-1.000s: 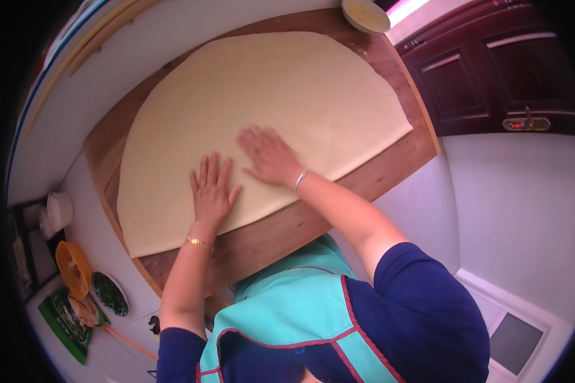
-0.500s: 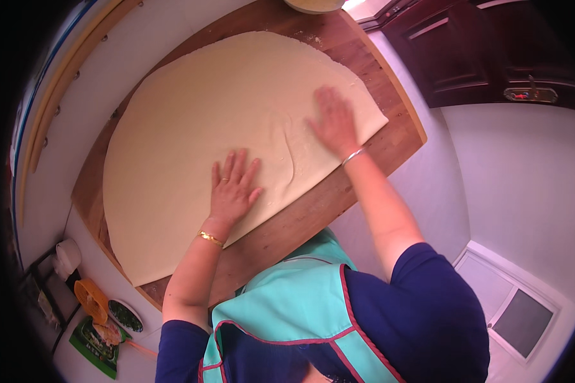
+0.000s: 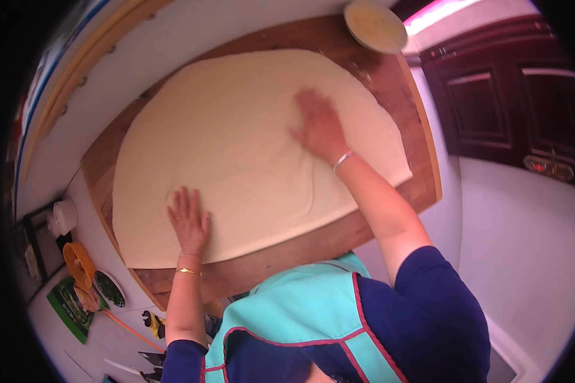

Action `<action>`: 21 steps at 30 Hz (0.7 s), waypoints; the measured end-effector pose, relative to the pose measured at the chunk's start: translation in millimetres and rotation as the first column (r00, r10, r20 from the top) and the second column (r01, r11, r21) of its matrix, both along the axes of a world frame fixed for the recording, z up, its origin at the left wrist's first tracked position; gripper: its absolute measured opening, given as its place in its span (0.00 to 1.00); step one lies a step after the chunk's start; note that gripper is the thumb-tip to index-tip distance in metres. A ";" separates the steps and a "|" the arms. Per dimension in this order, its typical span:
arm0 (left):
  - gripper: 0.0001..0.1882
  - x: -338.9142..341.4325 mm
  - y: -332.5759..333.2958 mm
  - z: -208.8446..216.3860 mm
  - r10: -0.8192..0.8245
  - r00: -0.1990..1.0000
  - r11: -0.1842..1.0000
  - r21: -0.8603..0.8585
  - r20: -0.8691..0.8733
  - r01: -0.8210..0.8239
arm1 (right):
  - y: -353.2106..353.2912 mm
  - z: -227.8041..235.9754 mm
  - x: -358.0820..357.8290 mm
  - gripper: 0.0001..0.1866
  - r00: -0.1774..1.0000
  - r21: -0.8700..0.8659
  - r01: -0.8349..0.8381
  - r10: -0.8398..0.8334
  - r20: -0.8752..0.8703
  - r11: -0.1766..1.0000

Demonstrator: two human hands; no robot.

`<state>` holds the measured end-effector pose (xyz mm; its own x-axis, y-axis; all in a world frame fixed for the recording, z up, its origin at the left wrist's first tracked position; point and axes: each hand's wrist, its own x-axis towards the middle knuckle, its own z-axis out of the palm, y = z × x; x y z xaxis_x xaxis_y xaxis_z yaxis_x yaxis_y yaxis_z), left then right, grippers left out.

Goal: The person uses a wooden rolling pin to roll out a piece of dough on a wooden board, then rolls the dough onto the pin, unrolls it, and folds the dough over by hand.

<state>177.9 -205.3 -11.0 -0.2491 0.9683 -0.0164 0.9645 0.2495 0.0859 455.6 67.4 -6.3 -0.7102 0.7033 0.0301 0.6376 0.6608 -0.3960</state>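
A wide, pale sheet of dough (image 3: 255, 134) lies folded along its near edge and covers most of a wooden board (image 3: 275, 255). My left hand (image 3: 188, 220) rests on the dough near its lower left, palm down with fingers apart; it wears a ring, and a gold bracelet circles the wrist. My right hand (image 3: 321, 124) is on the dough's upper right part, flat and somewhat blurred, a silver bangle at its wrist. Neither hand holds anything. Shallow wrinkles run across the dough between and below the hands.
A round bowl (image 3: 375, 27) with pale contents stands at the board's far right corner. Dark red cabinet doors (image 3: 485, 96) are to the right. On the left are an orange basket (image 3: 78, 265), a plate of dark greens (image 3: 110, 288) and a green package (image 3: 72, 309).
My left hand has shifted left and nearer over the dough. My right hand has moved slightly left. The view has turned, bringing more of the bowl into sight.
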 end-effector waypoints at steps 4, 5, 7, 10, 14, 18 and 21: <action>0.32 -8.9 34.3 3.7 -0.010 0.998 1.000 -0.006 0.068 0.010 | 9.0 -7.4 -53.5 0.38 0.963 -0.039 -0.270 0.270 0.004 0.962; 0.33 -16.2 39.4 3.9 0.040 0.998 0.999 0.014 0.041 -0.041 | 15.3 -2.2 -68.3 0.38 0.962 -0.025 -0.272 0.273 0.020 0.962; 0.33 -36.4 40.3 4.0 0.137 0.989 0.990 0.027 0.060 -0.138 | 37.0 7.5 -103.9 0.38 0.982 0.074 -0.183 0.185 -0.027 0.980; 0.33 -69.7 17.3 1.7 0.298 0.953 0.954 0.005 0.064 -0.299 | 54.2 4.8 -166.4 0.37 1.000 0.186 0.003 0.002 -0.026 0.983; 0.33 -106.1 -23.4 -1.5 0.455 0.889 0.890 0.002 0.056 -0.456 | 14.8 -24.2 -258.2 0.36 0.960 0.172 -0.226 0.249 -0.125 0.959; 0.34 -112.8 -15.6 -0.9 0.497 0.867 0.868 -0.013 0.040 -0.497 | 16.1 -23.6 -290.9 0.34 0.895 0.132 -0.421 0.435 -0.102 0.897; 0.35 -96.0 30.5 1.3 0.227 0.972 0.974 -0.008 0.055 -0.227 | 42.0 -2.2 -259.6 0.33 0.935 0.138 -0.335 0.347 -0.070 0.932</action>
